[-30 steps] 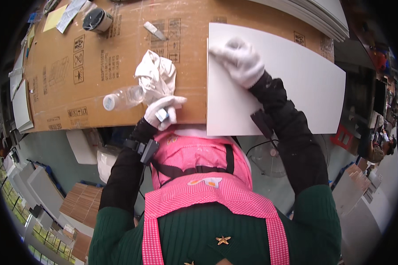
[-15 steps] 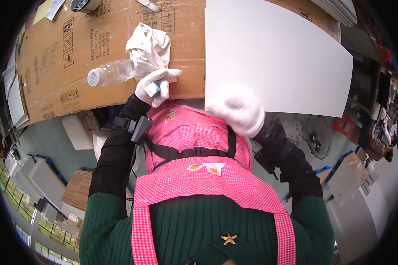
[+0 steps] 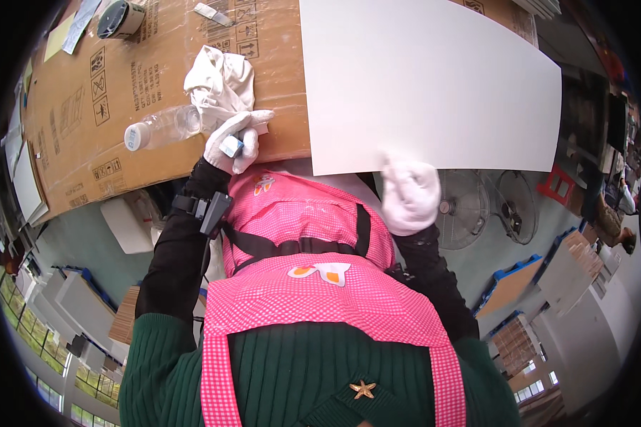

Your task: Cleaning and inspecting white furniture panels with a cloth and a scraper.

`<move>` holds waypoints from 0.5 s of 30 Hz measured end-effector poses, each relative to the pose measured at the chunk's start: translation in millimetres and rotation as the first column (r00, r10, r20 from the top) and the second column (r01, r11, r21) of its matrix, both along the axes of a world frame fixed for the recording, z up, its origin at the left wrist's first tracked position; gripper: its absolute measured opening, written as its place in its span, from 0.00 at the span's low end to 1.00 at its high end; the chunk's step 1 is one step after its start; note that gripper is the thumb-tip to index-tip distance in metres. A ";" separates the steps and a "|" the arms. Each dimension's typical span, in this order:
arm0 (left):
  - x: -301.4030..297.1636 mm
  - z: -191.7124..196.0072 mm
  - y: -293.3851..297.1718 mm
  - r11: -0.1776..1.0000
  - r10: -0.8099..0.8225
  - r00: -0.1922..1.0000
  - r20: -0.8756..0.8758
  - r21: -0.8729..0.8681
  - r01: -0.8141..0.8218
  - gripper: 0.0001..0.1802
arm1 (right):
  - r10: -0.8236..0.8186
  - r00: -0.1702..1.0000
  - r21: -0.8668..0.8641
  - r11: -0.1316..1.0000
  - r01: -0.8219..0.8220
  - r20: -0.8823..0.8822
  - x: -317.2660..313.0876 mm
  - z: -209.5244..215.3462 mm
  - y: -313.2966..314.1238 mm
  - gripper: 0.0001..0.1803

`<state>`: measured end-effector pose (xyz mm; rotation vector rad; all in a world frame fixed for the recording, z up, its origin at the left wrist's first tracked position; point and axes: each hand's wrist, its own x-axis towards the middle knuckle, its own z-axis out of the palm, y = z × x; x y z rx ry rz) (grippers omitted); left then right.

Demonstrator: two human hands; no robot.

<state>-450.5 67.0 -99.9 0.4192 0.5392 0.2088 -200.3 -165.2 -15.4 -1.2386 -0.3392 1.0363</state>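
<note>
My left hand [image 3: 242, 153], in a white glove, is closed round a small blue-and-white block [image 3: 231, 146] at the front of the cardboard, with one finger stretched to the right. A crumpled white cloth [image 3: 221, 82] lies just beyond it, beside a clear plastic bottle [image 3: 171, 127] on its side. My right hand [image 3: 411, 198], also gloved in white, is curled at the front edge of a large white panel [image 3: 434, 85]. Its fingertips are slightly blurred, and whatever they may hold cannot be made out.
Brown printed cardboard [image 3: 71, 146] covers the table. A dark round container [image 3: 121, 20] and a small whitish strip [image 3: 214, 14] lie farther back. Below the panel's right side stand fans [image 3: 463, 210] and a red stool [image 3: 555, 185].
My right hand has moved down and slightly right, off the panel's front left corner to its front edge. My left hand keeps its grip on the block. The whole view has shifted a little.
</note>
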 end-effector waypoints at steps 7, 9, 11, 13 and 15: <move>32.4 19.8 7.6 0.990 -0.003 0.997 -0.081 -0.137 -0.008 0.28 | 0.450 0.353 -0.398 0.893 -0.212 0.820 -55.3 17.0 27.1 0.10; 55.5 36.5 16.2 0.994 0.011 0.989 0.151 -0.107 0.006 0.28 | 0.367 0.435 -0.291 0.928 -0.233 0.822 -47.9 14.0 27.6 0.10; 87.4 69.1 22.1 0.996 0.073 0.971 0.227 -0.062 -0.060 0.27 | 0.366 0.849 -0.351 0.907 -0.233 0.381 -23.4 7.8 3.6 0.15; 109.6 89.4 28.8 0.992 0.126 0.946 0.299 -0.025 -0.124 0.26 | 0.268 0.794 -0.220 0.960 -0.173 0.546 -23.6 26.5 22.9 0.14; 132.9 93.1 40.7 0.987 -0.023 0.824 0.567 0.142 -0.070 0.30 | 0.254 0.717 -0.183 0.967 -0.177 0.649 -47.5 19.8 19.9 0.15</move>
